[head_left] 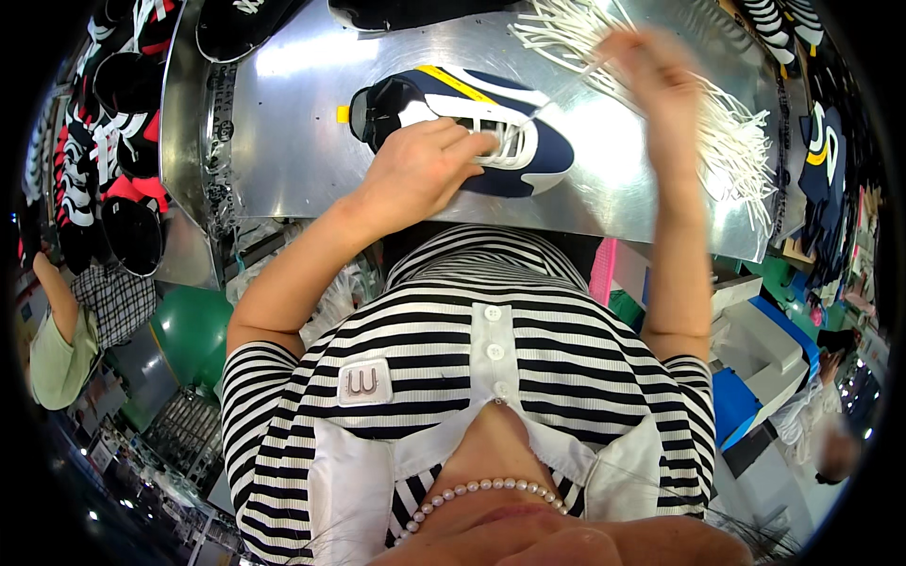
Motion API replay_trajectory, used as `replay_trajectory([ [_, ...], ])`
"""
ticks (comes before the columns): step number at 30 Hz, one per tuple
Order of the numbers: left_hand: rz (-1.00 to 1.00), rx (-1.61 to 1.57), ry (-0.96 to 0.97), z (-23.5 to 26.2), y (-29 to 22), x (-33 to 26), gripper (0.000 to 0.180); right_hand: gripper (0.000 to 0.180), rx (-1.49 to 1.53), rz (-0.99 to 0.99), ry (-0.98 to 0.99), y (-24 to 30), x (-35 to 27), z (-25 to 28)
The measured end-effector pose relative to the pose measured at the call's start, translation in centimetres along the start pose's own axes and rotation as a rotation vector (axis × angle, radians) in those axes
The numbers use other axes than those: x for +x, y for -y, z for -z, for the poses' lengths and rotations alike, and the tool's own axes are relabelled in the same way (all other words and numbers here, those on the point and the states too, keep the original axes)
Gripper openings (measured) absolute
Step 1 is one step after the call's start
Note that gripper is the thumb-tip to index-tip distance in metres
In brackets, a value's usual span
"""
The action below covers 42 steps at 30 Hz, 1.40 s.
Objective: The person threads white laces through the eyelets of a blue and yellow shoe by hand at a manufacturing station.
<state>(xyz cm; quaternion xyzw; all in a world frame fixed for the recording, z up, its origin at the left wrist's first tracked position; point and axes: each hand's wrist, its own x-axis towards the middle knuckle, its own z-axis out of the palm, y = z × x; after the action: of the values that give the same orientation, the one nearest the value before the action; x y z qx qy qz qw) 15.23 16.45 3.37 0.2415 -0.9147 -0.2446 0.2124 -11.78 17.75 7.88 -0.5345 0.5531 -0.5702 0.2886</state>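
Note:
A navy sneaker point(528, 141) with white panels and a yellow stripe lies on its side on the metal table point(293, 141). My left hand point(420, 170) presses down on the shoe at its lacing area, holding it. My right hand point(651, 71), blurred by motion, is raised above and to the right of the shoe, pinching a white lace point(557, 99) that runs down to the eyelets. Behind that hand lies a bundle of loose white laces point(727, 141).
Black shoes point(236, 24) sit at the table's far edge. Racks of black, white and red shoes point(118, 141) stand on the left, more navy shoes point(819, 141) on the right. Another person point(75, 321) sits at lower left. A green round object point(193, 330) is below the table.

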Motion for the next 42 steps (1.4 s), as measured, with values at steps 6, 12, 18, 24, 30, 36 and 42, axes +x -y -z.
replay_trajectory([
  [6,0.651,-0.363,0.119,2.1,-1.2,1.7,0.058,0.011,0.266,-0.433,0.293,-3.3,-6.1,-6.1],
  [12,0.606,-0.104,-0.081,-0.4,-0.2,1.7,0.048,0.016,-0.033,-0.387,0.361,-3.8,-3.9,-7.2],
  [18,0.662,-0.173,-0.183,-1.7,0.1,2.0,0.047,0.02,-0.09,-0.288,0.443,-5.3,-3.3,-7.2],
  [24,0.636,-0.178,-0.256,-2.2,0.3,1.8,0.044,0.024,-0.081,-0.337,0.323,-2.7,-4.9,-6.1],
  [30,0.629,-0.155,-0.337,-3.1,0.8,1.6,0.045,0.015,-0.228,-0.159,0.367,-2.6,-6.5,-4.7],
  [36,0.573,-0.204,-0.36,-2.7,0.6,1.3,0.041,0.016,-0.467,0.024,0.434,-2.4,-5.2,-5.6],
  [42,0.432,-0.137,-0.378,-2.7,-0.8,1.7,0.042,0.027,-0.701,0.229,0.465,-3.0,-4.3,-8.8],
])
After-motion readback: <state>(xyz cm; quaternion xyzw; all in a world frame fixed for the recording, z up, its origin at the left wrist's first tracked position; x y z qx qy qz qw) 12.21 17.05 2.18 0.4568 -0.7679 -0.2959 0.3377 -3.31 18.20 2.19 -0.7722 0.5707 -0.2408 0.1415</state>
